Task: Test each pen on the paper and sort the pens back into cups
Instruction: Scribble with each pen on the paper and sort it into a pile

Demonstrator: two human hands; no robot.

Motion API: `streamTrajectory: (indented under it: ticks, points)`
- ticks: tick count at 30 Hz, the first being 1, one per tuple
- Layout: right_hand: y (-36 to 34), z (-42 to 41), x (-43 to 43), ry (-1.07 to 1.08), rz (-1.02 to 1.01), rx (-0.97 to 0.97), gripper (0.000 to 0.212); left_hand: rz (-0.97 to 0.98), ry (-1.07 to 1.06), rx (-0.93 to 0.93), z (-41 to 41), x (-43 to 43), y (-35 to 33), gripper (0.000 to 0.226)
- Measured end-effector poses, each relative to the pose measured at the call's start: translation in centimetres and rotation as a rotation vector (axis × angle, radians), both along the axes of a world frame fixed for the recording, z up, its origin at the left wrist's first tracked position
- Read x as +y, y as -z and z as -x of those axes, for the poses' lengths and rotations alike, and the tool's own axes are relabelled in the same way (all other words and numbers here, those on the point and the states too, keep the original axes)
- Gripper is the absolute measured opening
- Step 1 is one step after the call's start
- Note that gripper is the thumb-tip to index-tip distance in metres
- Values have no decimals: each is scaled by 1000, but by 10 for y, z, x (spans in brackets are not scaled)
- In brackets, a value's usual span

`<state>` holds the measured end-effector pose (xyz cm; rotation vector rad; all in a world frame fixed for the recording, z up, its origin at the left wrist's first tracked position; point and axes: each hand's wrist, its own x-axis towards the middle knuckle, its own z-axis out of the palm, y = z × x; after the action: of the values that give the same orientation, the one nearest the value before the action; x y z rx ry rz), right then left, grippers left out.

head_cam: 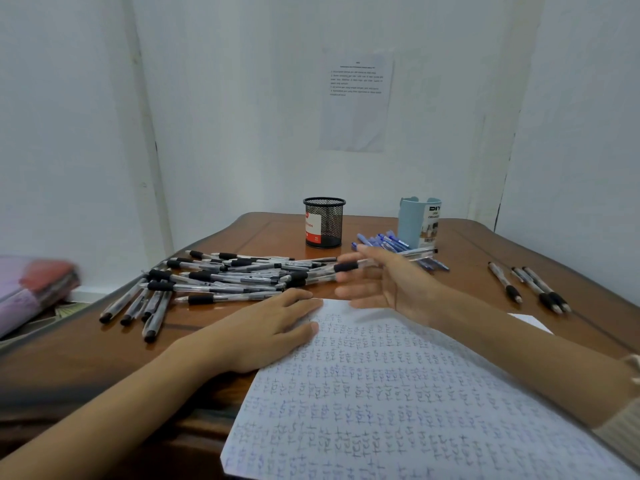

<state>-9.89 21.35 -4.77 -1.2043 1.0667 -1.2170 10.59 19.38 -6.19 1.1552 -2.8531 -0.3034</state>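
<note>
L hand [263, 327] flat, fingers straight, on paper [398, 393] left edge. R hand [388, 282] just beyond paper, thumb+forefinger pinching clear pen [417, 252], rest spread. Pen pile [225, 275] beyond-left of paper.

Paper [398, 393]: handwritten "test" repeated all over. Far mesh cup [324, 223] label: "Pens". Blue cup [419, 221] label: "DIY". Wall sheet [356, 102] print unreadable.
</note>
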Motion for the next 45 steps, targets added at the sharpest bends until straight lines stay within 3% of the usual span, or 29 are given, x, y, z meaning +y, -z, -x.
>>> streamTrajectory:
  ticks: [4,7,10,22,45]
  points:
    - [13,-11,-1,80,40,161,19,-1,-3,-5,0,1,-1,54]
    - [17,-10,-6,223,163,395,36,-21,-10,5,0,2,-2,56]
    - [18,-7,-9,261,234,486,41,-24,-18,-14,0,3,-2,60]
    - [20,-7,-12,118,288,490,37,7,17,-46,1,-1,0,58]
    - [22,-5,-15,193,272,488,37,-12,11,-31,0,0,-1,57]
